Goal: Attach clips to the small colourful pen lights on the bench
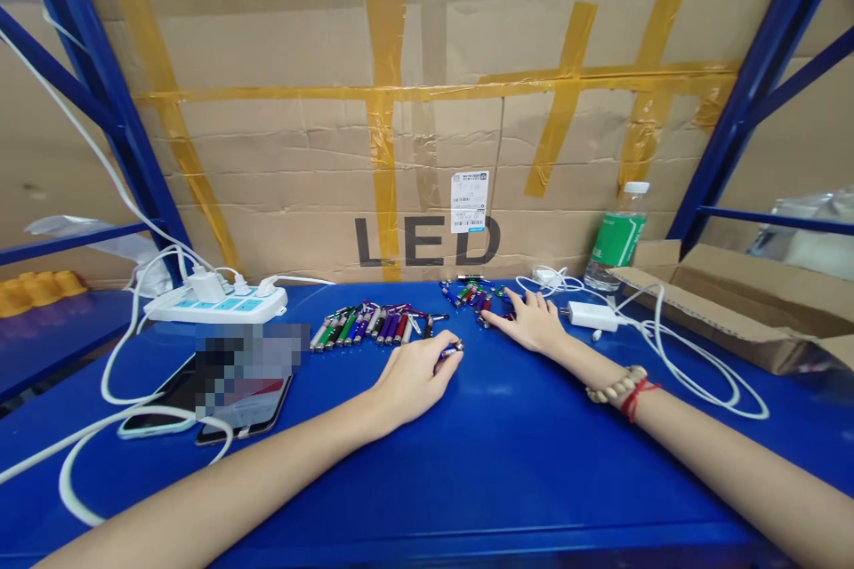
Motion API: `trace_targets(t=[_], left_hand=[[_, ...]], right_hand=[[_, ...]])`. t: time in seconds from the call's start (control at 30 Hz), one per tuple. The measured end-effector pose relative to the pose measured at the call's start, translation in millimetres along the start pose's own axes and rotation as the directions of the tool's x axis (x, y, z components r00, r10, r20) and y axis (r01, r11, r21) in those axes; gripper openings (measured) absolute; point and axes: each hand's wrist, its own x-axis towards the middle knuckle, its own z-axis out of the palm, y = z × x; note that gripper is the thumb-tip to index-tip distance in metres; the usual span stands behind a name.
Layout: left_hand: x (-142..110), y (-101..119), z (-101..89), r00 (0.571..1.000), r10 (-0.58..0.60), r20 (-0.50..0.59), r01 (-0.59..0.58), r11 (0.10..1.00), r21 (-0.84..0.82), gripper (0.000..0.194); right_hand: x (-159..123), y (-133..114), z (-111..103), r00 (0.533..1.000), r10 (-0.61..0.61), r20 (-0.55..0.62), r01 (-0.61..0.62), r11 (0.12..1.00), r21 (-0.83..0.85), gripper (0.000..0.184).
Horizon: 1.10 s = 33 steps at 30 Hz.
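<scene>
**Our left hand grips one small tube; our right hand is at the pile**

We have the blue-looking metal tube closed between left thumb and fingers, just beside the right end of a slanted row of tubes on the blue table. Our right hand is spread open, fingertips at the loose, mixed-colour pile. We judge the step in hand to be moving tubes singly from pile to row; the next move seems to call for a steady left pinch and a neat placement against the row's end.

On the cardboard we read "LED" in big dark letters. Its white label carries a barcode and print too small to read. The bottle has a green label whose white writing we cannot make out.
</scene>
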Motion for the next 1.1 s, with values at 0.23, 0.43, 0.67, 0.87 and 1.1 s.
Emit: trace_targets(t=[0.23,0.43,0.67,0.87,1.1], left_hand=[[1.8,-0.6,1.9,1.0,0.026,-0.014,-0.026,0.999,0.029,0.024],[2.4,0.6,2.2,1.0,-0.013,-0.025,0.014,0.999,0.051,0.026],[3.5,2.1,1.9,0.999,-0.034,-0.038,0.035,0.999,0.017,0.024],[4.2,0.7,3.6,0.998,-0.048,-0.049,0.05,0.998,0.04,0.025],[4.8,-2.5,5.2,0.998,-0.03,-0.057,0.033,0.998,0.055,0.025]], right_hand=[[-3.1,0.0,-2.8,0.999,-0.028,-0.016,0.029,0.996,0.089,0.085],[-18.7,-11.3,-10.3,0.996,-0.093,0.0,0.093,0.995,0.047,0.086],[-24.5,-13.1,-14.9,0.976,-0.215,0.024,0.214,0.977,0.014,0.046],[-25.4,-17.0,-18.2,0.96,-0.269,0.073,0.274,0.959,-0.076,0.035],[-23.1,-17.4,-18.4,0.948,-0.313,0.059,0.319,0.935,-0.154,0.033]])
